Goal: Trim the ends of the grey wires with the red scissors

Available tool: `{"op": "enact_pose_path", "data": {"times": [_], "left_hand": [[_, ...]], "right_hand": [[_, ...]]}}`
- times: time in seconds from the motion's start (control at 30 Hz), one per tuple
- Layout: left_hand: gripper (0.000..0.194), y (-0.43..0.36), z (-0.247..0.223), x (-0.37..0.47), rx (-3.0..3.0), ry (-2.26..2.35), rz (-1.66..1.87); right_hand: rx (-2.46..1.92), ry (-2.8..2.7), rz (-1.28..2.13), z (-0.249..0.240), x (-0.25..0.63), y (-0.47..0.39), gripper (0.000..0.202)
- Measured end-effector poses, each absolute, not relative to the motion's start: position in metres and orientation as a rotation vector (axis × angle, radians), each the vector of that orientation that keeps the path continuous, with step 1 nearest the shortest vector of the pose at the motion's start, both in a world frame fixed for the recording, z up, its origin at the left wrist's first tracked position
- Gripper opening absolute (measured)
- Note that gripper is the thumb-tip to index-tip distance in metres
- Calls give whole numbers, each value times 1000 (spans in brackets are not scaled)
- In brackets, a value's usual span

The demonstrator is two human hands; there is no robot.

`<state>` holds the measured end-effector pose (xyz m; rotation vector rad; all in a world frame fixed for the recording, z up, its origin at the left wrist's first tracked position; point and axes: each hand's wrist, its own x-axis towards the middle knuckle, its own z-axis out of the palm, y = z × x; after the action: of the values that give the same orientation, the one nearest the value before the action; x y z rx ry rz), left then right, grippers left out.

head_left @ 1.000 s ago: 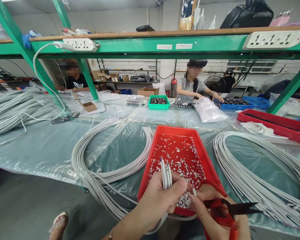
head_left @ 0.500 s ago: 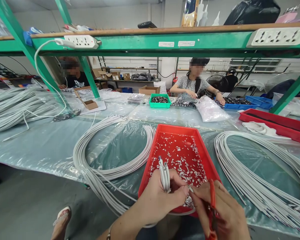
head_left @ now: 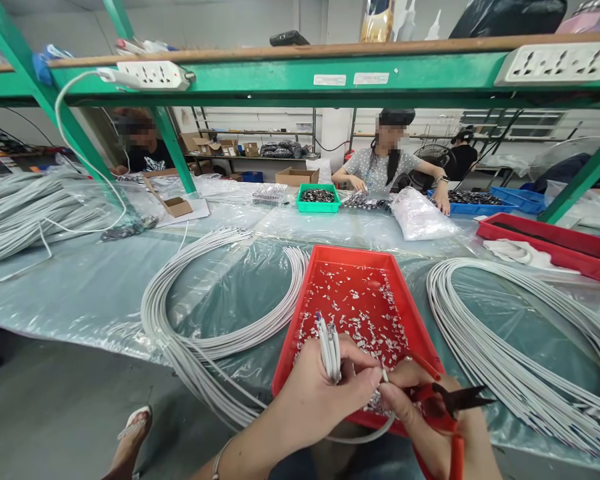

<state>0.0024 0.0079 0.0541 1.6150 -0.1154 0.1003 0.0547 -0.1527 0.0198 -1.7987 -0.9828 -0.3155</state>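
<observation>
My left hand (head_left: 320, 400) is closed around several white cables (head_left: 330, 352), whose cut ends stick up between thumb and fingers. Its thumb and forefinger also pinch one cable end (head_left: 385, 377). At that same tip, the thumb and forefinger of my right hand (head_left: 420, 413) press together. Red-handled cutting pliers (head_left: 443, 405) are tucked in my right hand, their dark jaws pointing right, away from the cable. Under both hands lies a red tray (head_left: 411, 293) scattered with small silvery and white scraps (head_left: 365, 320). One cable loops below the hands at the tray's near edge.
Coiled white cables lie left (head_left: 155, 307) and right (head_left: 460, 327) of the tray; another cable pile (head_left: 20, 213) is far left. Across the table a co-worker (head_left: 385, 160) handles parts near a green bin (head_left: 305, 207). A green shelf beam (head_left: 280, 90) crosses above.
The pliers have swung in my right hand from upright handles to jaws pointing right. My right fingertips now meet the cable end. The co-worker's hands have shifted, and the view has tilted slightly.
</observation>
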Motion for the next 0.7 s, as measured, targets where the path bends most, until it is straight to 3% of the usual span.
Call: {"op": "enact_pose_path", "data": {"times": [0.27, 0.5, 0.6, 0.7], "left_hand": [[10, 8, 54, 5, 1590, -86, 69], [12, 0, 53, 5, 1546, 47, 191], [12, 3, 54, 4, 1559, 11, 179], [13, 7, 53, 4, 1457, -108, 57]], "right_hand": [[-1775, -1057, -356, 21, 54, -152, 8], [-1806, -1179, -671, 17, 52, -149, 30], [-1768, -1071, -496, 16, 51, -147, 20], [-1597, -761, -73, 14, 47, -144, 9]]}}
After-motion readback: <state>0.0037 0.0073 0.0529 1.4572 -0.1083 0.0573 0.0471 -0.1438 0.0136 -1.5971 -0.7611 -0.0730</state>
